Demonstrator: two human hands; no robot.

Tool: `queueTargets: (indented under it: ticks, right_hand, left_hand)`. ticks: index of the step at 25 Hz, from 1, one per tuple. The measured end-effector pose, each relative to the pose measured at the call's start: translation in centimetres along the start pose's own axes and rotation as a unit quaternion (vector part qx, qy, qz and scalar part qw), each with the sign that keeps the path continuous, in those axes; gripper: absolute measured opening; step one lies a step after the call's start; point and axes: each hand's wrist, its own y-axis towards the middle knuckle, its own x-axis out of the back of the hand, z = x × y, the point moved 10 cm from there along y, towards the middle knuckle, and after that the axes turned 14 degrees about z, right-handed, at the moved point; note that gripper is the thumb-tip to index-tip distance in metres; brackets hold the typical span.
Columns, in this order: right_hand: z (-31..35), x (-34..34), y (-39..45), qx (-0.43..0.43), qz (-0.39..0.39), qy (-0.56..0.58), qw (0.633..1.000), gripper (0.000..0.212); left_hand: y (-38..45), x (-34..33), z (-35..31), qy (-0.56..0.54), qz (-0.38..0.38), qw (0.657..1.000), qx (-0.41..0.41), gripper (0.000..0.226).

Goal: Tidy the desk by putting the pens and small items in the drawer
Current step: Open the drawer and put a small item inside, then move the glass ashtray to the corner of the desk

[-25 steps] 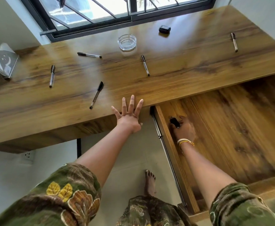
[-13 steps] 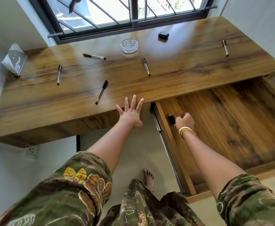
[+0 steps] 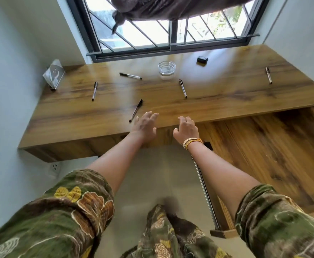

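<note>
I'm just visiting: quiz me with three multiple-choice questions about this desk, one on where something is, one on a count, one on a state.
1. Where is the glass ashtray?
A. on the desk near the window
B. in the drawer
C. on the floor

2. How many pens lie on the desk top?
A. two
B. five
C. eight

3. The drawer is:
A. shut
B. removed
C. pulled open

Answers: 1 A, it stands by the window frame. 2 B, five pens lie scattered over the top. 3 C, its wooden bottom shows under the desk edge at the right.
</note>
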Motion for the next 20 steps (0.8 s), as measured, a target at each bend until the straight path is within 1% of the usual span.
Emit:
queueTargets:
  ticks: [4, 8, 14, 16, 18, 19, 20]
  right_hand:
    - [1.7, 0.4, 6.0, 0.024, 0.017, 0.000, 1.000, 0.051]
    - [2.6, 0.6, 13.5, 0.015, 0.030, 0.023, 0.999, 0.047]
    - [3.6, 3.3, 24.7, -0.020, 0.027, 0.072, 0.997, 0.045]
    - [3.3, 4.6, 27.8, -0.054, 0.014, 0.102, 0.993, 0.047]
    - [2.5, 4.9, 31.0, -0.110, 0.010, 0.164, 0.980, 0.044]
    - [1.9, 5.0, 32.5, -0.150, 0.010, 0.210, 0.966, 0.044]
    - [1.1, 4.8, 33.9, -0.193, 0.009, 0.268, 0.944, 0.043]
  left_hand:
    - [3.9, 1.8, 2.5, -0.015, -0.014, 1.000, 0.005, 0.064]
    - [10.0, 3.4, 4.7, -0.004, -0.003, 1.000, 0.023, 0.063]
    - [19.7, 7.3, 7.5, -0.010, 0.020, 0.998, 0.060, 0.064]
    - [22.7, 7.7, 7.8, 0.010, 0.046, 0.997, 0.064, 0.066]
    - [25.0, 7.3, 7.9, 0.026, 0.092, 0.994, 0.059, 0.070]
    - [25.9, 6.9, 7.9, 0.028, 0.118, 0.991, 0.053, 0.073]
    - [26.5, 6.4, 7.8, 0.027, 0.147, 0.988, 0.049, 0.076]
